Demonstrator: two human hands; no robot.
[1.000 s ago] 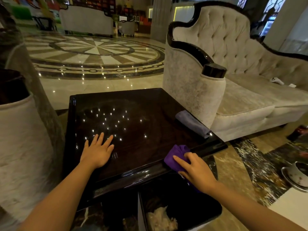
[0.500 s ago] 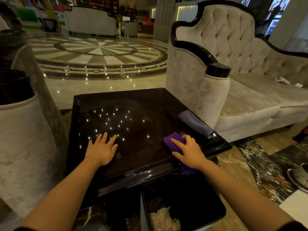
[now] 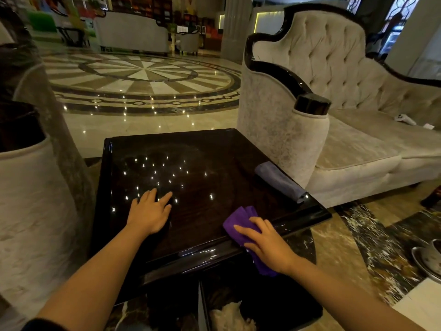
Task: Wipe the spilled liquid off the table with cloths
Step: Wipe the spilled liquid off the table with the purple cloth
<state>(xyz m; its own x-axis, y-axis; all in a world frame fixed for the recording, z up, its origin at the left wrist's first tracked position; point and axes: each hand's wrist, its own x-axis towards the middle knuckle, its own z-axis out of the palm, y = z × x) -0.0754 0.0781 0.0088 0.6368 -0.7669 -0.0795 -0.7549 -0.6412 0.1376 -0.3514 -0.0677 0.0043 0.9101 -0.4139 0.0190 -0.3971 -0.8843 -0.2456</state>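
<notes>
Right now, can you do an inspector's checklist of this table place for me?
surface: dark glossy square wooden table with faint streaks, no clear puddle.
job's things: purple cloth at the near right edge; folded grey-blue cloth along the right edge.
clutter: black bin below the near edge, pale crumpled stuff inside.
grips: left hand flat on the table; right hand pressing the purple cloth.
cables: nothing seen.
surroundings: beige tufted sofa, patterned marble floor, cup on saucer.

A single wide-angle view from the person's head looks forward and steeply down, close above the near edge of the dark counter (image 3: 214,163). The sofa (image 3: 358,91) fills the right side, the patterned floor (image 3: 143,75) stretches away beyond, and lines bend toward the frame's edges.
</notes>
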